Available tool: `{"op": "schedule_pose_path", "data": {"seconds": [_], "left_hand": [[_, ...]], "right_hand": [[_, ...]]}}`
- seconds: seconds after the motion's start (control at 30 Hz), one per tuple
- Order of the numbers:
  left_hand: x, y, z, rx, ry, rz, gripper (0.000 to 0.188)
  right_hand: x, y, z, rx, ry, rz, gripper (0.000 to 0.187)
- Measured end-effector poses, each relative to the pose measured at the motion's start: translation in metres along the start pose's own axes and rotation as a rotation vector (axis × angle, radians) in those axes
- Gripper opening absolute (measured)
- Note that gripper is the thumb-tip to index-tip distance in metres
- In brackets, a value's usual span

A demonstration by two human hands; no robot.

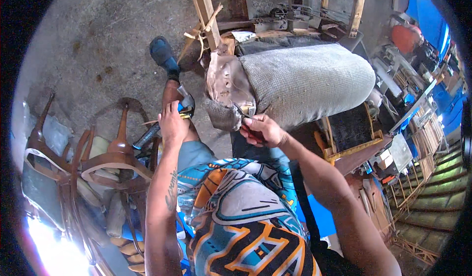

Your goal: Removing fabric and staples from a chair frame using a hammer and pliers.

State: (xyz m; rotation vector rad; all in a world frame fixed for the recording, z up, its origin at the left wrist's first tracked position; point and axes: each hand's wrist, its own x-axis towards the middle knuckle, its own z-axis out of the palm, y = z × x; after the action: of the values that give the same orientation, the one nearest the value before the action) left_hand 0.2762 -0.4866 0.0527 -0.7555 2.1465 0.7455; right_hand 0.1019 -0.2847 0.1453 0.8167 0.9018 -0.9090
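My left hand is closed around a hammer close to its metal head, so the dark grip sticks out to the left. Grey woven fabric covers a rounded upholstered armrest, whose near left end is stripped to a pale, worn panel. At the lower corner of that panel, my right hand is closed on a slim dark tool with some red near the palm; its kind is mostly hidden by the fingers. The tool's tip meets a frayed flap of grey fabric there.
A wooden post with splintered strips rises from the armrest's far left corner. Brown wooden chair frames crowd the left side. One sandalled foot rests on the concrete floor. Boards and clutter fill the right, near a yellow-edged wooden frame.
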Motion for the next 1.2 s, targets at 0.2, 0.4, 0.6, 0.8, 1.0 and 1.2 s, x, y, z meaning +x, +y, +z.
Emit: {"op": "schedule_pose_path", "data": {"seconds": [0.2,0.4,0.6,0.8,1.0,1.2], "left_hand": [[0.01,0.013,-0.001,0.053,0.005,0.009,0.048],[0.012,0.002,0.006,0.081,0.052,0.036,0.046],[0.005,-0.001,0.006,0.036,-0.002,0.003,0.043],[0.004,-0.016,0.011,-0.078,0.033,-0.049,0.044],[-0.002,-0.028,0.014,-0.144,0.063,-0.062,0.046],[-0.004,-0.034,0.015,-0.2,0.034,-0.1,0.046]], "right_hand": [[0.019,0.032,-0.001,-0.052,0.11,-0.191,0.03],[-0.004,0.026,0.053,-1.033,0.62,-0.47,0.018],[-0.046,-0.067,0.05,-2.032,0.34,-0.231,0.026],[-0.035,-0.116,0.068,-2.239,0.234,0.021,0.043],[-0.001,-0.121,0.104,-2.244,0.093,0.504,0.035],[0.03,-0.14,0.13,-2.287,-0.309,0.782,0.025]]}}
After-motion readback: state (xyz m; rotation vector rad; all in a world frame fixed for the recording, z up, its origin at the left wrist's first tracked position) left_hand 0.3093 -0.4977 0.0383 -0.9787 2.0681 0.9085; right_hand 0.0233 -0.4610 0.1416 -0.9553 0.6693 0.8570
